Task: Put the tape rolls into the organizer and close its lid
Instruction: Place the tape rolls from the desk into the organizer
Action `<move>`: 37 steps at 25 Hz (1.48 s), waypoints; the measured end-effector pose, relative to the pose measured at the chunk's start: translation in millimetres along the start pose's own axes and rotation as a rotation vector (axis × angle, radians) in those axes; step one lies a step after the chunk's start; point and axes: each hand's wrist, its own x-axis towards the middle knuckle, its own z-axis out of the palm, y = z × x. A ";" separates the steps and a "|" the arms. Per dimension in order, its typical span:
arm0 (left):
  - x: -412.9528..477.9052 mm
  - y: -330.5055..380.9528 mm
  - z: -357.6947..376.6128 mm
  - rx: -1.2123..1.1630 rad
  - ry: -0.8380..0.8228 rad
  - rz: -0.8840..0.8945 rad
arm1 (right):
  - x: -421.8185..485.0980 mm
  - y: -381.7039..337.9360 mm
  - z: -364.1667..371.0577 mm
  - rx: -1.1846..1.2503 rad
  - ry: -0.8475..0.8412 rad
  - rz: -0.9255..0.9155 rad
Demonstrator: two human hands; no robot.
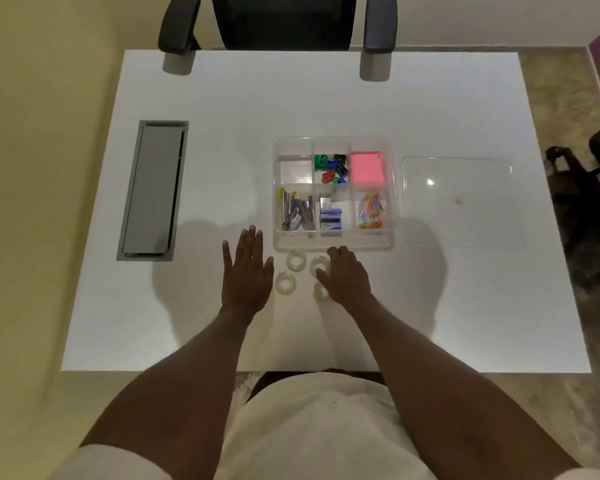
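Note:
Several clear tape rolls lie on the white table just in front of the organizer: one (296,260), one (285,283), and two more (317,263) (319,292) partly under my right hand. My right hand (345,275) rests over those two with its fingers curled; whether it grips one I cannot tell. My left hand (246,271) lies flat and open on the table, left of the rolls. The clear organizer (335,241) stands open with six compartments; its back left compartment (296,171) holds nothing. Its clear lid (461,202) lies flat to the right.
The organizer holds coloured binder clips (333,167), pink sticky notes (366,168), staplers (295,213), staple boxes (330,218) and paper clips (371,211). A grey cable hatch (153,190) sits at the table's left. An office chair (284,22) stands at the far edge.

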 end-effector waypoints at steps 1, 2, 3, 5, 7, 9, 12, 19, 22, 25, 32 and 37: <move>1.4 -3.5 3.9 0.014 -0.019 -0.020 | 2.8 -3.0 4.3 0.023 -0.011 0.036; 4.4 -6.9 5.5 0.004 -0.039 -0.037 | 5.7 -5.8 7.4 0.041 -0.006 0.069; 7.5 -11.4 10.9 0.016 -0.057 -0.045 | 7.6 -8.4 13.3 0.030 -0.003 0.087; 12.4 -17.2 18.4 0.014 -0.082 -0.037 | 10.1 -14.5 22.3 -0.004 0.006 0.106; 18.2 -22.7 22.9 0.013 -0.097 -0.031 | 10.8 -18.7 32.3 -0.014 0.034 0.120; 24.8 -30.0 27.9 0.013 -0.096 -0.038 | 13.0 -20.5 38.8 0.003 0.062 0.150; 34.8 -38.4 32.4 0.005 -0.103 -0.048 | 14.3 -21.9 45.1 0.023 0.123 0.147; 52.9 -58.2 52.0 -0.046 -0.067 -0.070 | 17.7 -32.8 32.5 0.005 0.347 -0.215; 55.8 -61.8 60.0 -0.038 0.007 -0.043 | 62.1 -53.8 -3.0 0.112 0.453 -0.206; 57.1 -63.5 71.0 0.000 0.064 -0.042 | 117.6 -70.2 -40.8 0.182 0.428 -0.149; 53.0 -72.9 91.5 -0.031 0.143 -0.037 | 215.3 -84.8 -70.4 0.033 0.216 -0.092; 57.6 -74.6 96.3 -0.039 0.140 -0.048 | 244.1 -94.8 -53.3 -0.115 0.132 -0.102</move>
